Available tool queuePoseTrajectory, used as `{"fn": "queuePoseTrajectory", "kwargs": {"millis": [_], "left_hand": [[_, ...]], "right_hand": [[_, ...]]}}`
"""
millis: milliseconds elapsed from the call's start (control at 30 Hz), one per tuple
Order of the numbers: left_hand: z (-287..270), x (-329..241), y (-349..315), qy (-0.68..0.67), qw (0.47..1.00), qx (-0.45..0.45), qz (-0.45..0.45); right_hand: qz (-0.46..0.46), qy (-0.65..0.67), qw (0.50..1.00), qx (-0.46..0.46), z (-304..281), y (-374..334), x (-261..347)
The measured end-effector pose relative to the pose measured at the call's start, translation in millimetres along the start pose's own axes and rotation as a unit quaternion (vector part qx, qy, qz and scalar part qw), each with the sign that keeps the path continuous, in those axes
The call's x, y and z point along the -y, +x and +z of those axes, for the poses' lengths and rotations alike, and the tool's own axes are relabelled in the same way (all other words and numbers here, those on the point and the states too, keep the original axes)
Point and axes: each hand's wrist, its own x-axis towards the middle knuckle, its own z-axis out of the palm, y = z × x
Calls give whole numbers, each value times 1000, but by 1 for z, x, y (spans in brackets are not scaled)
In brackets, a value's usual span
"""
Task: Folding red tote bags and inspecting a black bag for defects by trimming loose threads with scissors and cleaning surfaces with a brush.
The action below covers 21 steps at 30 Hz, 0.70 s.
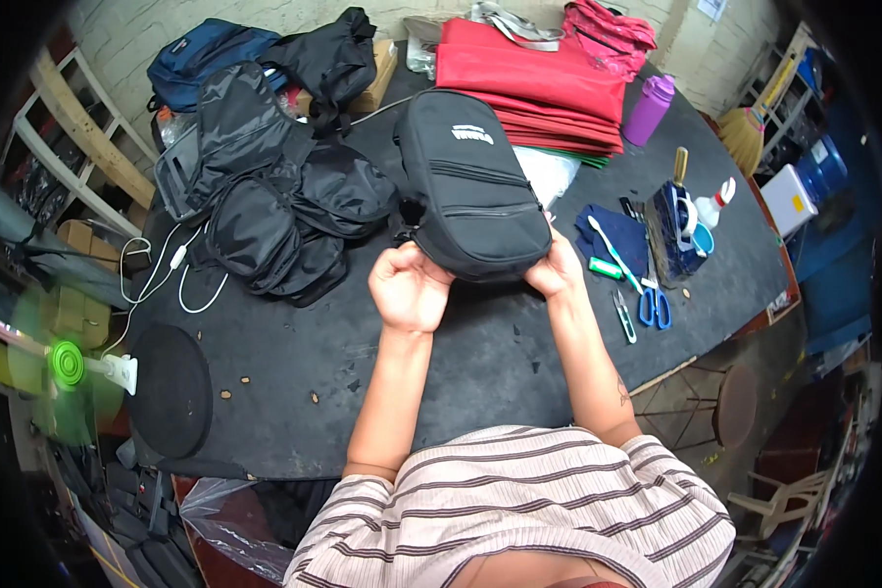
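A small black backpack (475,181) with zipped front pockets and a pale printed mark is held up over the dark table, its front facing up. My left hand (412,286) supports its lower left corner, palm up with the fingers curled under and behind it. At the lower right corner my right hand (559,263) grips the edge, most of its fingers hidden beneath the bag. Left of it lies a heap of black backpacks (265,211). To the right, a toothbrush (612,250) rests on a folded navy cloth (598,230), near blue-handled scissors (655,308) and thread snips (624,318).
Folded red fabric (529,83) is stacked at the back, beside a purple bottle (649,110). A blue caddy (678,230) and a spray bottle (717,201) stand at the right. A green fan (69,363) spins at the left, near a white cable (152,284) and a black round pad (171,390).
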Motion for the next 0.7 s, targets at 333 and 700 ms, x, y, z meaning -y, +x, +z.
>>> {"fn": "queuePoseTrajectory", "kwargs": {"millis": [333,700], "left_hand": [[-13,20,-2,125,987,-101,18],[-2,-18,-12,167,975,-129,66]], "right_hand": [[-75,-237,968,18,0,-27,-68],[-256,-333,905,74,-10,-42,-83]]}}
